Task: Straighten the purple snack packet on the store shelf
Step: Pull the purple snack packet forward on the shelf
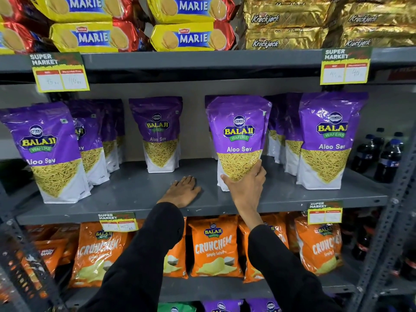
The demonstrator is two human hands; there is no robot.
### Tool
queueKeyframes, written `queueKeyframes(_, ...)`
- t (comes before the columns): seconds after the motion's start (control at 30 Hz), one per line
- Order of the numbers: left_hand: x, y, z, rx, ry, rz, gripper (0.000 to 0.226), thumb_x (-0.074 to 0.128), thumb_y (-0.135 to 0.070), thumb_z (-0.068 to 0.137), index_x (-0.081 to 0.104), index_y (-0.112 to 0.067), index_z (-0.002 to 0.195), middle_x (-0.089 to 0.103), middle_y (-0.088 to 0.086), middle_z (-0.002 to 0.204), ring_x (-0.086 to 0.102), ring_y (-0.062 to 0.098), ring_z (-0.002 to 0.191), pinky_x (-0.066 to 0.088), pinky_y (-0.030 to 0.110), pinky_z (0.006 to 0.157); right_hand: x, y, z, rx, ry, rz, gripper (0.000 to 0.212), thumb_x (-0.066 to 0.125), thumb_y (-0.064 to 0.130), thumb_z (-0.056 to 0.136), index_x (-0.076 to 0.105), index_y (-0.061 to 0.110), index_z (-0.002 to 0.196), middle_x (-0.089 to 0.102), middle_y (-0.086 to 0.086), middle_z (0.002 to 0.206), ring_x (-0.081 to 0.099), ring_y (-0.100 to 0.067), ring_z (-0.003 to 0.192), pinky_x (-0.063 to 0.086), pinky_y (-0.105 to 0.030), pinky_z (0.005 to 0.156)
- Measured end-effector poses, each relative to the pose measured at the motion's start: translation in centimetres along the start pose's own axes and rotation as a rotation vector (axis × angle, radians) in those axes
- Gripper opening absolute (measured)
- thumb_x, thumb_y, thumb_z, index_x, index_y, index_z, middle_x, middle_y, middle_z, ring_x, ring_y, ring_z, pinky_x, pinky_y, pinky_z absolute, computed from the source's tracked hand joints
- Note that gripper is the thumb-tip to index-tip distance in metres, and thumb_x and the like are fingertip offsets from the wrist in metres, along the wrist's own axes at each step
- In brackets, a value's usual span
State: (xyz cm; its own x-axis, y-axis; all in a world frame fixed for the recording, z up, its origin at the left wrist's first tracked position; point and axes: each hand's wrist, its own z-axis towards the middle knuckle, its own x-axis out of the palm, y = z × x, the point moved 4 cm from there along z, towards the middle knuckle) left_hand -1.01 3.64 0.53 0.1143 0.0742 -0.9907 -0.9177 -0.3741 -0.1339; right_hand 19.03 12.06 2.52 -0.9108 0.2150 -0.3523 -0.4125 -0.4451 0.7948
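A purple Aloo Sev snack packet [238, 136] stands upright near the front of the grey middle shelf [139, 190], right of centre. My right hand [246, 183] grips its lower front, thumb on the left edge and fingers round the right side. My left hand [182, 191] lies flat, palm down, on the bare shelf just left of the packet, holding nothing. Both arms wear black sleeves.
More purple packets stand at the left [48, 152], the back centre [158, 134] and the right [326, 140]. Dark cola bottles [382, 154] stand at the far right. Biscuit packs [186, 37] fill the shelf above, orange chip bags [215, 246] the one below.
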Motion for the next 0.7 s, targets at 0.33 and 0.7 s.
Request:
queueKeyframes(0.33, -0.2, -0.2, -0.2, -0.002, 0.008, 0.014, 0.065, 0.021, -0.045, 0.104, 0.012, -0.011, 0.159, 0.008, 0.006, 0.169, 0.007, 0.022, 0.156, 0.007, 0.043, 0.126, 0.4, 0.2, -0.6, -0.010, -0.002, -0.025, 0.123, 0.085, 0.061, 0.064, 0.016, 0.014, 0.154, 0.036, -0.013, 0.146, 0.043, -0.031, 0.133, 0.051, -0.050, 0.099)
queueKeyframes(0.7, -0.3, -0.4, -0.5, 0.004, 0.001, -0.007, 0.063, 0.022, -0.043, 0.105, 0.014, -0.010, 0.159, 0.009, 0.008, 0.169, 0.007, 0.022, 0.156, 0.008, 0.043, 0.126, 0.0, 0.0, -1.1, -0.041, -0.069, -0.045, 0.123, 0.083, 0.064, 0.061, 0.018, 0.014, 0.154, 0.039, -0.013, 0.142, 0.045, -0.031, 0.129, 0.049, -0.046, 0.099)
